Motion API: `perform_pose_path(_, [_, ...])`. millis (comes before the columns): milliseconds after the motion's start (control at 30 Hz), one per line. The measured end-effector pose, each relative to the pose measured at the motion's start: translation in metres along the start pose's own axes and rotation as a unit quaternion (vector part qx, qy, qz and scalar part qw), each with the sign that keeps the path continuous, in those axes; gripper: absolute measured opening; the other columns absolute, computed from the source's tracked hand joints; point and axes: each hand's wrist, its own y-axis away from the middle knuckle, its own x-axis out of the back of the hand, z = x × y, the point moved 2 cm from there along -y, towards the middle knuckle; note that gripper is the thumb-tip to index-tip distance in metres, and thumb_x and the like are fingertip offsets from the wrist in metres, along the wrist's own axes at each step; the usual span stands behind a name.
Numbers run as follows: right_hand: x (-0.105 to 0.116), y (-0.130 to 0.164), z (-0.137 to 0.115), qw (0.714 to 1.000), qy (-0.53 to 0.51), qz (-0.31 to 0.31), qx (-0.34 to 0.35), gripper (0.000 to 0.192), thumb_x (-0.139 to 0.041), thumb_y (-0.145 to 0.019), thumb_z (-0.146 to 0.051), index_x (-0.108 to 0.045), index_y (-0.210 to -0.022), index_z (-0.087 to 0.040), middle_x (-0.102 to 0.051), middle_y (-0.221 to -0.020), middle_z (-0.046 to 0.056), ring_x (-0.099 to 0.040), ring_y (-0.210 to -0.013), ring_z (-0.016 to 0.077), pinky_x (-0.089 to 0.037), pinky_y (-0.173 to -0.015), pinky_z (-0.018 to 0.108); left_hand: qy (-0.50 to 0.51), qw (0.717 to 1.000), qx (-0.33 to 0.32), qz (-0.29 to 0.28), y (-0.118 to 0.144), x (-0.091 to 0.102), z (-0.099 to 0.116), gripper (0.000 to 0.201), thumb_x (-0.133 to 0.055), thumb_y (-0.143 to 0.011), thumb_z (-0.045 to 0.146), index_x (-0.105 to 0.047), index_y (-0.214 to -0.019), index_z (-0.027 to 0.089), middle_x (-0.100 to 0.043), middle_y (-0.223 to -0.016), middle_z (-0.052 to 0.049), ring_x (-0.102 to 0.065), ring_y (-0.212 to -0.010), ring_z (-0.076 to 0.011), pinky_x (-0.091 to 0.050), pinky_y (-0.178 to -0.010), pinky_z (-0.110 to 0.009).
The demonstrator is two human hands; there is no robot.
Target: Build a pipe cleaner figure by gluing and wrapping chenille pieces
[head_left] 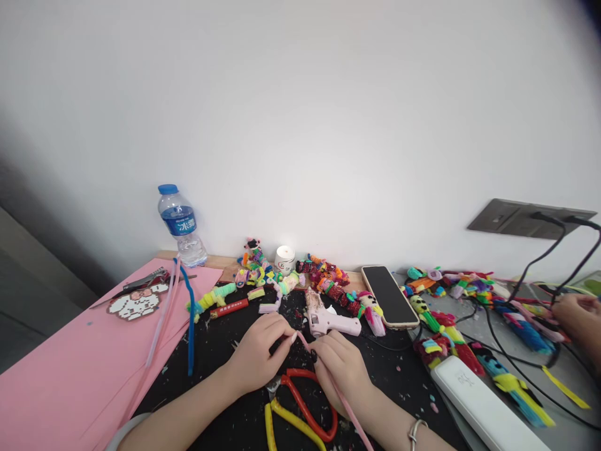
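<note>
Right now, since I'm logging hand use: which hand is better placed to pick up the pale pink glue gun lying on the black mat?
Probably the right hand: it lies just below the pale pink glue gun, nearly touching its handle. The left hand sits farther left. Both pinch the thin pink pipe cleaner.

pink pipe cleaner [345, 401], red pliers [307, 401]
</note>
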Motion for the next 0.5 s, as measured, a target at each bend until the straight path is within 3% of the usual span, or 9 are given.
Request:
perform_pose_path(167, [-0.008,-0.003,-0.002,0.999,0.019,-0.017,-0.022,0.024,-0.036,-0.083,-0.004,-0.055,-0.076,-0.017,-0.056,-0.064,0.003,-0.048,-0.059,0.0156,-0.039,-0.053,0.027,0.006,0.998,0.043,0.036,-0.001,0.000,-0.003,0.019,-0.044,-0.087,0.016,-0.055,-0.071,0.017,-0.055,-0.070,-0.003,-0.052,-0.070,-0.0162,-0.042,-0.067,-0.028])
perform_pose_path(300, [0.001,-0.014,0.001,0.984,-0.086,0.007,-0.158,0.024,-0.037,-0.085,-0.013,-0.053,-0.067,-0.017,-0.053,-0.062,0.002,-0.048,-0.058,0.0147,-0.037,-0.054,0.026,0.056,0.994,0.082,0.056,-0.005,0.006,-0.006,0.015,-0.047,-0.087,0.020,-0.061,-0.082,0.018,-0.062,-0.080,-0.005,-0.056,-0.077,-0.0165,-0.044,-0.074,-0.028])
perform_pose_path(400, [0.004,-0.021,0.007,0.908,-0.251,-0.013,-0.334,0.029,-0.038,-0.087,-0.021,-0.051,-0.061,-0.018,-0.045,-0.052,-0.003,-0.043,-0.051,0.0114,-0.033,-0.049,0.023,0.093,0.988,0.112,0.056,-0.008,0.010,-0.010,0.012,-0.054,-0.084,0.023,-0.062,-0.090,0.018,-0.065,-0.086,-0.004,-0.058,-0.076,-0.0159,-0.045,-0.074,-0.027])
perform_pose_path(500, [0.002,-0.028,0.008,0.836,-0.369,0.018,-0.406,0.031,-0.039,-0.083,-0.019,-0.050,-0.054,-0.018,-0.042,-0.047,-0.004,-0.041,-0.050,0.0102,-0.032,-0.050,0.021,0.160,0.973,0.162,0.045,-0.013,0.009,-0.014,0.017,-0.058,-0.081,0.026,-0.063,-0.096,0.019,-0.067,-0.089,-0.004,-0.059,-0.075,-0.0155,-0.047,-0.071,-0.026])
